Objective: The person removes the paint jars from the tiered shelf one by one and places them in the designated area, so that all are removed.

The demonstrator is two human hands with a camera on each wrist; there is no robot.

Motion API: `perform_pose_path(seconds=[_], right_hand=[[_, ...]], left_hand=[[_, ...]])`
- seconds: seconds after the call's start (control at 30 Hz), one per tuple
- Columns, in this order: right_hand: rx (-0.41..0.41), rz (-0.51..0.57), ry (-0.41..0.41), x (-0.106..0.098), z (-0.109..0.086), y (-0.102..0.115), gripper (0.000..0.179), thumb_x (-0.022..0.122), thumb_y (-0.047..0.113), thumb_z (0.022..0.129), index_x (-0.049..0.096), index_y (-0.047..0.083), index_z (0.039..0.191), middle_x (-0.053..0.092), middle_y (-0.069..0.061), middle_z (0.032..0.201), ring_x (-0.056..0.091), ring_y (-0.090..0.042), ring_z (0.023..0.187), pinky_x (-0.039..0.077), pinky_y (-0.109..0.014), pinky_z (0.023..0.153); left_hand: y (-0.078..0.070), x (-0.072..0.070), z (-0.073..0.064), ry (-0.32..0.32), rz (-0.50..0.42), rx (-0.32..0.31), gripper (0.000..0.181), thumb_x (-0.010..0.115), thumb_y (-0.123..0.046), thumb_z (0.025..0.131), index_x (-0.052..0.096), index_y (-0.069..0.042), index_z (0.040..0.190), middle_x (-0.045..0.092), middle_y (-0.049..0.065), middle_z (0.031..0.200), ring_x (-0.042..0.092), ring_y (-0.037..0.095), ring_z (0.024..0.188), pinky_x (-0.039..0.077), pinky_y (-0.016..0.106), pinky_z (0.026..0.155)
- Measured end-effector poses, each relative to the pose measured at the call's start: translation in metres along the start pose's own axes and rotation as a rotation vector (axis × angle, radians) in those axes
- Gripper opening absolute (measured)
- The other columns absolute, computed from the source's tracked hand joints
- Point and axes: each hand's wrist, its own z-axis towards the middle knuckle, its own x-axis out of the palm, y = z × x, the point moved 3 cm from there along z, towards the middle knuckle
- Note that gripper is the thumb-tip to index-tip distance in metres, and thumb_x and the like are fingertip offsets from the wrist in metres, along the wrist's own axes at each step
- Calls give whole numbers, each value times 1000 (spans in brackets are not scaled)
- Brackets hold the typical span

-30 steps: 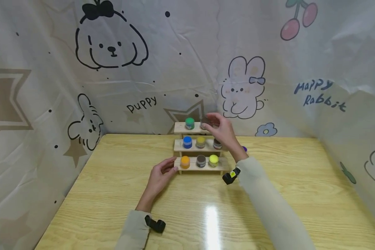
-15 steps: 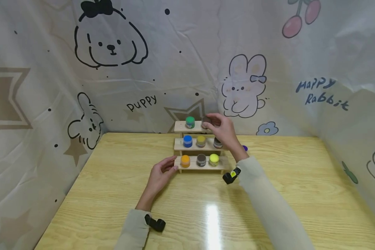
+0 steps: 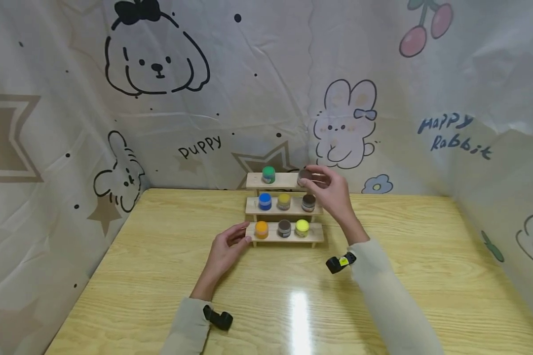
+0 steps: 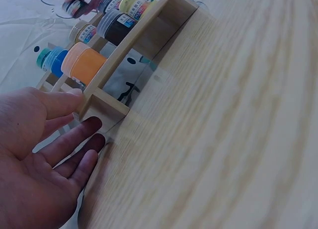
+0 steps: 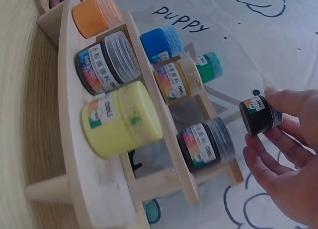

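A three-tier wooden stand (image 3: 266, 239) holds small paint jars. My left hand (image 3: 225, 252) holds the left end of its lowest tier between thumb and index finger; the other fingers extend loosely in the left wrist view. My right hand (image 3: 334, 193) pinches a black paint jar (image 5: 256, 114) by thumb and fingertips at the right end of the top tier. A green jar (image 3: 268, 174) stands on that tier's left. Blue (image 3: 265, 201), ochre (image 3: 284, 201) and dark (image 3: 308, 202) jars line the middle tier. Orange (image 3: 261, 230), black (image 3: 284, 228) and yellow (image 3: 302, 228) jars occupy the lowest.
The stand is on a wood-grain table (image 3: 151, 276), close to its back edge. Behind and at both sides hangs a pale cloth (image 3: 257, 108) with cartoon drawings. Black wrist cameras (image 3: 219, 318) are strapped over both sleeves.
My right hand has moved to the right along the top tier with the black paint jar, uncovering the dark jar below. The left hand stays at the stand's end.
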Motion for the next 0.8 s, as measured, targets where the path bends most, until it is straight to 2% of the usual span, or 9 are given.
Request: perform_pose_path(seconds=[0.1, 0.2, 0.3, 0.43, 0.5, 0.67, 0.8], right_hand=[[8, 14, -12, -7, -8, 2, 41, 78, 12, 94, 66, -3, 130, 65, -20, 130, 65, -35, 118, 55, -41, 99], [8, 12, -17, -14, -19, 15, 39, 75, 4, 94, 64, -8, 130, 63, -25, 130, 64, -39, 119, 55, -40, 99], [1, 0, -27, -21, -27, 15, 39, 74, 4, 94, 63, -8, 130, 63, -24, 131, 64, -40, 120, 55, -38, 99], [-14, -4, -62, -32, -33, -6, 39, 76, 12, 95, 66, -1, 130, 65, -16, 131, 64, -32, 119, 55, -28, 97], [-15, -1, -82, -38, -38, -10, 39, 77, 14, 94, 68, 1, 129, 66, -14, 129, 65, -28, 118, 55, -22, 93], [8, 3, -121, -51, -48, -12, 39, 77, 13, 94, 67, 0, 130, 65, -15, 128, 64, -23, 117, 55, -20, 90], [32, -9, -143, -60, -54, -16, 41, 77, 12, 94, 65, -1, 131, 64, -16, 128, 63, -19, 117, 54, -18, 92]], left_hand=[[0, -2, -1, 2, -4, -9, 42, 67, -1, 99, 59, 7, 139, 62, 25, 137, 60, 39, 124, 48, 51, 105], [0, -2, -2, 4, -5, -11, 42, 67, -2, 99, 59, 8, 139, 61, 25, 138, 60, 38, 125, 48, 51, 106], [16, -2, 2, -8, 6, -9, 43, 69, -5, 99, 60, 5, 140, 61, 23, 139, 60, 36, 126, 49, 47, 105], [37, -3, 9, -21, 15, -12, 43, 71, -10, 99, 62, -2, 140, 62, 16, 140, 61, 31, 126, 51, 42, 104], [37, -3, 9, -19, 7, -14, 43, 72, -11, 98, 63, -3, 139, 63, 15, 140, 61, 30, 126, 51, 41, 104], [35, -1, 8, -20, 2, -11, 43, 71, -9, 98, 62, 0, 139, 62, 18, 139, 61, 34, 125, 49, 48, 105], [21, 0, 6, -11, 8, -14, 43, 68, -4, 99, 59, 5, 140, 61, 23, 139, 59, 38, 126, 48, 52, 106]])
